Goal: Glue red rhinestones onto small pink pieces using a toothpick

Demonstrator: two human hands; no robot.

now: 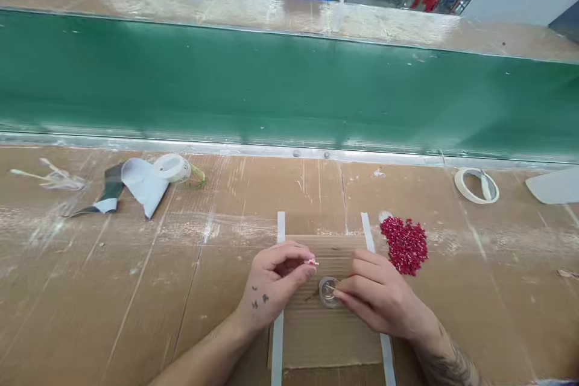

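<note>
My left hand (275, 281) pinches a tiny pink-and-white piece (312, 262) between thumb and fingertips. My right hand (379, 293) holds the rim of a small transparent round cup (329, 292) with its fingertips, and the cup rests on a sheet of corrugated cardboard (325, 344). White tape strips (277, 350) hold the cardboard to the brown work surface. A heap of small red beads (404, 245) lies just beyond my right hand. The fingers hide part of the cup, and I cannot tell what is inside it.
A green conveyor belt (271, 84) runs across behind the brown bench top (136, 265). At back left lie a tape roll (172, 167), white scraps (143, 186) and a plastic piece (56, 178). A tape ring (476, 186) sits at back right.
</note>
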